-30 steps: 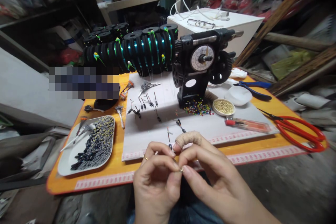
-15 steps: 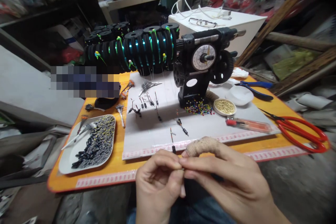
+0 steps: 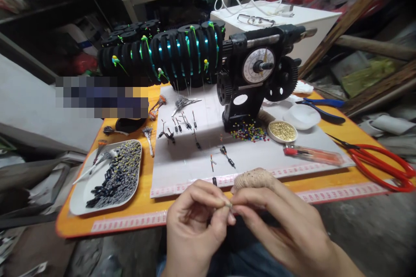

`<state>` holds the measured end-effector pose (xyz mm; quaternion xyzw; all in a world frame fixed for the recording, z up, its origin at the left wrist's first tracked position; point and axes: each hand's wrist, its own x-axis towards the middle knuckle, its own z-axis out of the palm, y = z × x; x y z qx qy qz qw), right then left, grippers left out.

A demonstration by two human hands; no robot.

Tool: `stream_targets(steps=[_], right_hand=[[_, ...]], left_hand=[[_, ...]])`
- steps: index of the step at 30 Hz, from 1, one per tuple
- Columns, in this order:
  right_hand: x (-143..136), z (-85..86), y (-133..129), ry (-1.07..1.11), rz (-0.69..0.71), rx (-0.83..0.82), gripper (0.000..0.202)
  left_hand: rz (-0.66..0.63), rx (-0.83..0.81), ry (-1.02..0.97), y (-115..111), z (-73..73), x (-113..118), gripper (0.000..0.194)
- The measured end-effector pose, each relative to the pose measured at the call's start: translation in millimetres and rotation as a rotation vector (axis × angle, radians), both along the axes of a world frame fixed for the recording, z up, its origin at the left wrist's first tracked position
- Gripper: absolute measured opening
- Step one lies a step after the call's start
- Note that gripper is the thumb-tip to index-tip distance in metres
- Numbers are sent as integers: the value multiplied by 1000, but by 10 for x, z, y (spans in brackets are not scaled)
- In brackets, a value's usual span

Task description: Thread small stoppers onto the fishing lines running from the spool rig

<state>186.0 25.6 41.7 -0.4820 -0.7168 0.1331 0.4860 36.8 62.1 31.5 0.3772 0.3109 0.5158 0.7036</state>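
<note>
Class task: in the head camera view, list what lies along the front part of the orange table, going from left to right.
White oval tray of small black pieces → white mat with pink ruler edges → round tin of gold beads → red-capped clear tube → red-handled scissors.

Tray point(image 3: 81, 194) left of mat point(image 3: 260, 160); winder point(image 3: 256, 82) behind; scissors point(image 3: 383, 164) right.

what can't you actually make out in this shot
Head view only:
- The tiny piece pinched between the left hand and right hand: too small, and covered by the fingertips.
- A pixelated patch hides whatever lies left of the white mat.
- The red scissors: handles cut off by the right edge.
- The dial on the black machine: markings too small to read.
- Shelves behind: dark and blurred.
</note>
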Motion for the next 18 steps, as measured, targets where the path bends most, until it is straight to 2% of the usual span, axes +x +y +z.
stream_targets(steps=[3,6,9,14,18], right_hand=[[21,-1,6,-31,9,-17,17],[12,-3,33,-42,-3,-17,12],[-11,-15,77,-50,-6,-28,10],[-12,-86,172,-191,-109,-1,13],[12,-145,218,-282,-155,2,11]], left_hand=[[-46,34,33,38,-19,-48,12],[-83,149,119,89,-50,-116,13],[-93,409,313,167,-75,-196,19],[0,927,722,325,-81,-290,24],[85,1078,992,394,-58,-284,20]])
